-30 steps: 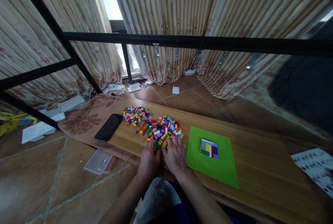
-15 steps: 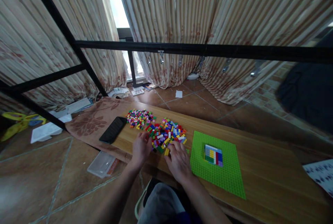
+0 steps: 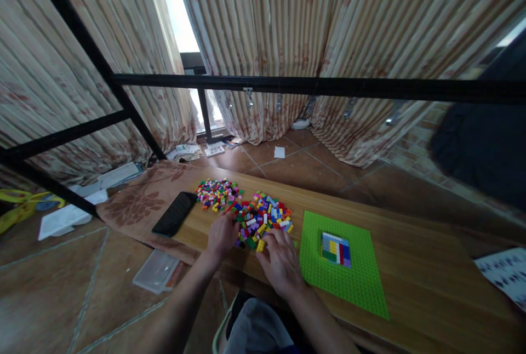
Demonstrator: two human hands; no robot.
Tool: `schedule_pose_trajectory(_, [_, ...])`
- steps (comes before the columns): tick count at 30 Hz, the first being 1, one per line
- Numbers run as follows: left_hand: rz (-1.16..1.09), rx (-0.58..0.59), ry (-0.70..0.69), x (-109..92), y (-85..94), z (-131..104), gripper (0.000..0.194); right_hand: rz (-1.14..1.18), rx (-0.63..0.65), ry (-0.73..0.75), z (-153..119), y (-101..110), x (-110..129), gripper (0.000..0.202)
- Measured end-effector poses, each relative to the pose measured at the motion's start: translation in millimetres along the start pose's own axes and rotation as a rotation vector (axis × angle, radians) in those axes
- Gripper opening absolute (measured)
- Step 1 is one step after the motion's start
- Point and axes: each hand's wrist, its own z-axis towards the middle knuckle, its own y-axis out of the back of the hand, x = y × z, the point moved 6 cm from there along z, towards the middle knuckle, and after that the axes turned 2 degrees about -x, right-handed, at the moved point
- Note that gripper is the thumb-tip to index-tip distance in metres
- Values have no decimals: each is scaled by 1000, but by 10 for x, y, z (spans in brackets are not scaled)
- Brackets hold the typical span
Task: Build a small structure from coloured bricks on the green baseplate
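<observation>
My right hand (image 3: 282,261) is closed at the near edge of the larger brick pile (image 3: 265,216), with a yellow toy brick (image 3: 260,245) pinched at its thumb and fingertips. At the pile's left side is my left hand (image 3: 223,235), its fingers curled in against the bricks; whatever they may hold is hidden. A smaller heap of tiny bricks (image 3: 216,192) lies just beyond that hand. To the right, a green baseplate (image 3: 357,285) bears a flat multicoloured block of bricks (image 3: 336,249) near its middle.
The wooden bench (image 3: 415,266) carries everything, with a brown cloth (image 3: 137,195) over its left end. A black phone (image 3: 175,214) lies there. Below sits a clear plastic box (image 3: 154,272). A black metal rail (image 3: 287,84) crosses ahead, and a printed sheet (image 3: 503,274) is at far right.
The view has shifted slightly, so the bench appears a little lower. Both hands stay at the brick pile, and the yellow brick is still at the right fingertips.
</observation>
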Motion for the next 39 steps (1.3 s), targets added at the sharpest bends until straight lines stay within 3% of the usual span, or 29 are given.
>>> schedule_pose_trajectory(4, [-19,-56,25,43,111,-15,8,284,-10,-132,-110,59,-84,17])
schedule_pose_trajectory(8, [-127,-78,87,63,264,-118,12,849,-21,-432,-375,113,-330,25])
schedule_pose_trajectory(11, [-327,-6,110,0,208,-235,19,1326,-90,-659,-578,224,-507,31])
schedule_pose_trajectory(14, [-598,20,41,-209,82,-375,25,1565,-182,-789,-715,395,-681,32])
schedule_pose_trajectory(18, [-699,58,-128,-629,-47,-593,25,1464,-307,-847,-879,613,-1021,33])
schedule_pose_trajectory(23, [-605,178,-331,-1092,-179,-827,23,1082,-441,-881,-1144,883,-1540,43])
schedule_pose_trajectory(26, [-507,198,-437,-1260,-277,-900,23,1006,-472,-901,-1225,982,-1771,43])
schedule_pose_trajectory(31, [-312,170,-495,-1280,-437,-907,23,953,-456,-789,-1071,1049,-1943,44])
schedule_pose_trajectory(39, [-162,-89,-549,-1064,-421,-712,25,778,-385,-524,-731,1062,-1972,38])
